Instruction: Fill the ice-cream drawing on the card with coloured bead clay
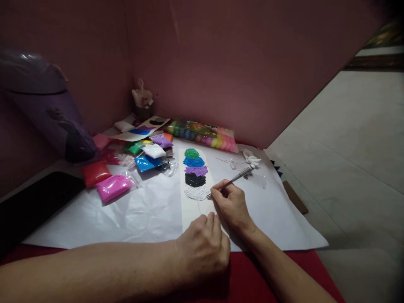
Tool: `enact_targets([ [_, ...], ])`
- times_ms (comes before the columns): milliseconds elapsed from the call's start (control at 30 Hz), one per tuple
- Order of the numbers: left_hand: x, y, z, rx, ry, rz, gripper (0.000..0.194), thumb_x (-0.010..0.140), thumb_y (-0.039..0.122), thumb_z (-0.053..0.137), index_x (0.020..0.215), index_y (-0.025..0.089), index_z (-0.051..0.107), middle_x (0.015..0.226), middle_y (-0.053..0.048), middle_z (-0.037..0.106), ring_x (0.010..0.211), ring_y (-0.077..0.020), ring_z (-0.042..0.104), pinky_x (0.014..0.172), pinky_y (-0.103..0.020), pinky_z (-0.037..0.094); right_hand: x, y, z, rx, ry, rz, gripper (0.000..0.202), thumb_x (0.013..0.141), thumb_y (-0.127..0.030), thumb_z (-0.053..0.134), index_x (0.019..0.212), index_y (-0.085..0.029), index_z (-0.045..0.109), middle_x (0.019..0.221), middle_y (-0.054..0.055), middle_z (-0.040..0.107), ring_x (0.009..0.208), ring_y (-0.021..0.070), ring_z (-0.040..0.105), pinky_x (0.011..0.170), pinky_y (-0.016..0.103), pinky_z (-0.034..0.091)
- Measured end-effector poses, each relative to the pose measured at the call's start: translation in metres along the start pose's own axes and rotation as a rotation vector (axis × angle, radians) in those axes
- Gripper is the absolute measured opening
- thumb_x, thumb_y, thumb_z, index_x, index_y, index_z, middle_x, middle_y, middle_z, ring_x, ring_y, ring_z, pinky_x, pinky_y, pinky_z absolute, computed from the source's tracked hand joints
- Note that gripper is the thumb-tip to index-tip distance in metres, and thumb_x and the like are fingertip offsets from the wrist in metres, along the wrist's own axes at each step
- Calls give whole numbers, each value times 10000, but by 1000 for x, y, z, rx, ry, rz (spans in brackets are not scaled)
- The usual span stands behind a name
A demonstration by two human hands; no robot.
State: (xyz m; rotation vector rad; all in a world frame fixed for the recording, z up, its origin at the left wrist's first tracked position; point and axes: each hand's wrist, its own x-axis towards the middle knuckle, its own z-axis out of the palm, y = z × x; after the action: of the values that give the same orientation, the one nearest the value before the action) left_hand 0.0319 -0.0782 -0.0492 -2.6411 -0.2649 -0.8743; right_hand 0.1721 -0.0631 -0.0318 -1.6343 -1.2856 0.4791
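A cream paper strip (188, 214) bears a column of textured patches: green (191, 153), blue (193, 161), purple (196, 170), black (195, 180) and white (196, 192). My right hand (232, 204) pinches a thin ridged tool (241, 174), its tip at the right edge of the white patch. My left hand (205, 244) is curled closed over the lower end of the strip, fingers bent under. Whatever it holds, if anything, is hidden. A thin curved line shows on the strip below the white patch.
Bagged clay packets (113, 188) lie at the left, near a dark flat object (38, 206). Behind are a clear pack of colours (202, 134) and a small holder (143, 111). White scraps (251, 158) and a clear bag (257, 181) lie right.
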Motion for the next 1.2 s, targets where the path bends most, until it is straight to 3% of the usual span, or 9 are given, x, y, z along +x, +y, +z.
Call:
enact_targets([
  [167, 1, -1, -1, -14, 16, 0, 188, 850, 145, 508, 676, 120, 575, 709, -171, 692, 741, -282, 687, 564, -351, 500, 2, 5, 0, 16, 75, -16, 104, 770, -257, 602, 695, -189, 578, 595, -17, 586, 545, 134, 530, 549, 253, 435],
  [400, 1, 0, 1, -36, 47, -14, 172, 830, 132, 521, 673, 116, 590, 695, -167, 687, 721, -303, 684, 527, -360, 499, 0, 2, 1, 11, -29, -25, 117, 778, -265, 601, 689, -193, 579, 631, 2, 628, 581, 150, 571, 585, 264, 458],
  [667, 2, -1, -2, -30, 28, -8, 194, 839, 134, 511, 652, 121, 563, 683, -166, 680, 715, -280, 682, 548, -351, 503, 3, 3, -1, -44, 98, 0, 105, 763, -246, 588, 681, -181, 581, 591, -9, 593, 554, 140, 529, 572, 266, 430],
  [900, 0, 0, -2, -31, 1, 0, 155, 816, 109, 515, 671, 123, 570, 714, -159, 691, 712, -287, 684, 545, -356, 499, 0, 3, 3, 15, 2, -15, 121, 781, -273, 595, 699, -186, 577, 607, -11, 602, 554, 136, 533, 563, 256, 423],
  [1067, 2, -1, -2, -18, 46, -12, 179, 830, 141, 533, 656, 120, 563, 703, -170, 692, 769, -298, 694, 552, -350, 507, 4, 2, 1, -102, 86, -13, 131, 787, -243, 566, 670, -185, 564, 566, -19, 574, 524, 130, 501, 553, 264, 395],
  [1200, 3, -1, -3, -17, 39, -10, 206, 846, 166, 530, 645, 127, 551, 686, -162, 684, 747, -283, 688, 554, -348, 505, 4, 6, -1, -38, 108, -19, 105, 785, -246, 573, 697, -189, 567, 580, -24, 578, 542, 132, 514, 571, 263, 406],
])
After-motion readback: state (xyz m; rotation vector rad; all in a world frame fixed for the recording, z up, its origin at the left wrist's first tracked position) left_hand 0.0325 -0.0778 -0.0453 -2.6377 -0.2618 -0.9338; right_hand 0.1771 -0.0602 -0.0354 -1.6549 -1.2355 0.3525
